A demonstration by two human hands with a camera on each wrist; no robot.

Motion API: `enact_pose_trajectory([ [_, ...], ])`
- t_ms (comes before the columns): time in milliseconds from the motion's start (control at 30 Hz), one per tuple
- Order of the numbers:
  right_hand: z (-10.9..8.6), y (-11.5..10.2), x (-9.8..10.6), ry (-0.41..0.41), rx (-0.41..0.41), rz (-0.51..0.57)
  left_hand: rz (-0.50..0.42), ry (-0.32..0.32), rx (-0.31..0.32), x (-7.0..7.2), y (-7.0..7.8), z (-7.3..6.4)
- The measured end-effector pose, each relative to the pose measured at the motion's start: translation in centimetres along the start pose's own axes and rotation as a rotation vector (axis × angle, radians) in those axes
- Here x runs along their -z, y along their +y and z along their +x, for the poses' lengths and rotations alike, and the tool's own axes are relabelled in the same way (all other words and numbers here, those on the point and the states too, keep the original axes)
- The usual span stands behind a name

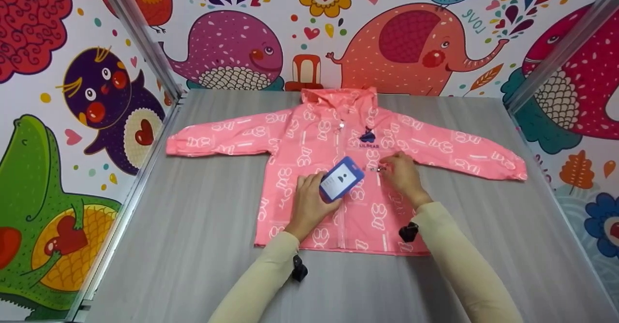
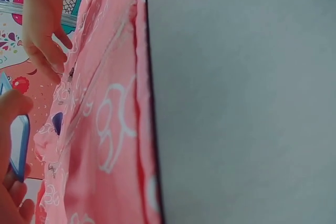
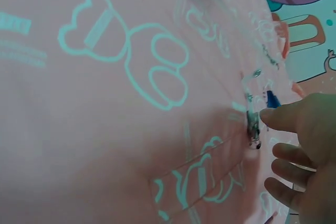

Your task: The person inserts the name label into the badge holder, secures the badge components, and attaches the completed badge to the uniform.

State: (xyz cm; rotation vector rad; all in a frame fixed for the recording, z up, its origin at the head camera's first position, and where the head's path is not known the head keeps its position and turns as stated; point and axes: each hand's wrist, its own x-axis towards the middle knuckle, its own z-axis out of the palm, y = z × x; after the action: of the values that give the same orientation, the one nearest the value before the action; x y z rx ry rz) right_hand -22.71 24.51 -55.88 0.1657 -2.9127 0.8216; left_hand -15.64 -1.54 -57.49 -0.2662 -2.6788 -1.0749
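My left hand (image 1: 312,204) grips a blue ID badge holder (image 1: 342,179) by its lower edge, above the front of a pink child's jacket (image 1: 304,144). The badge is tilted, with a white card in its window. In the left wrist view the badge (image 2: 20,142) is partly cut off. My right hand (image 1: 404,175) is at the chest, its fingertips beside a small clear strap with metal clip parts (image 3: 253,129). In the right wrist view one fingertip (image 3: 269,116) is close to the strap; the other fingers are apart from it, loosely bent. Whether they touch is unclear.
The jacket lies face up on a grey table (image 1: 140,216), both sleeves spread. It has a zipper (image 1: 341,216), a hood (image 1: 338,96) and a dark blue logo (image 1: 368,137). Cartoon-printed wall panels (image 1: 309,37) enclose the table's back and sides.
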Motion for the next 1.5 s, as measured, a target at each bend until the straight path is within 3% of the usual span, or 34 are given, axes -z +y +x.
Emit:
enact_pose_trajectory([
  [167, 0.2, 0.5, -0.3, -0.038, -0.009, -0.068, -0.026, -0.011, 0.02, 0.0, 0.0, 0.0],
  [367, 0.4, 0.6, -0.3, -0.071, 0.032, -0.052, -0.022, -0.023, 0.026, 0.1, -0.1, -0.1],
  [667, 0.9, -0.2, 1.1, -0.135, 0.037, 0.136, -0.014, -0.013, -0.012, 0.1, -0.2, 0.0],
  [1033, 1.8, -1.5, 2.9, -0.156, 0.041, 0.368, -0.034, -0.018, 0.011, 0.0, -0.1, 0.0],
  [1500, 2.6, -2.6, 4.3, -0.112, 0.0, 0.504, -0.031, 0.006, 0.037, 0.0, 0.4, 0.2],
])
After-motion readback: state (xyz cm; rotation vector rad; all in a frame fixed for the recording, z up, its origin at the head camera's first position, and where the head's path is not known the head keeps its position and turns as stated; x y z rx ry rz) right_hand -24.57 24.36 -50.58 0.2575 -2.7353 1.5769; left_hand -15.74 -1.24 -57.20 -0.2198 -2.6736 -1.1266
